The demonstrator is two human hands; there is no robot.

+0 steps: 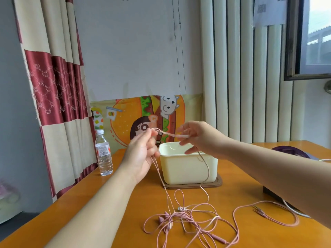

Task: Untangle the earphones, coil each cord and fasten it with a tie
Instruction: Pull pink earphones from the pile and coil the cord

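untangling stage: the left hand (143,156) pinched pink cords (173,211) between its fingers (151,136), lifting them off the surface (132,203); the right hand (200,138) was blurred, grip unclear. next, probably drawing one cord free.

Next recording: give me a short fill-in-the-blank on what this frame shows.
1. The left hand pinches earphone cords of the colour ____.
2. The water bottle stands to the ____ of the cream box.
3. The tangle lies on the ____ table.
Missing words: pink; left; orange.
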